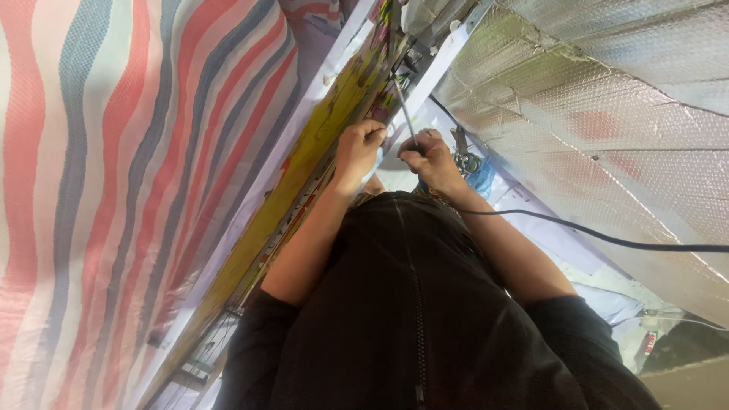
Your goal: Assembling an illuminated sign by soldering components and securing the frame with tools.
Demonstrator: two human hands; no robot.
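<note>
My right hand is closed around a thin metal rod-like tool. The tool's tip points up toward the joint between a white frame rail and a long yellow printed panel. Just to its left, my left hand is curled shut on the edge of that panel, where it meets the rail. The two hands are almost touching. My black zipped garment fills the lower middle and hides what lies beneath my forearms.
A red, white and grey striped tarp covers the left side. Silver bubble-foil sheeting spans the right. A black cable runs from my right wrist to the right edge. A metal hand tool lies just beyond my right hand.
</note>
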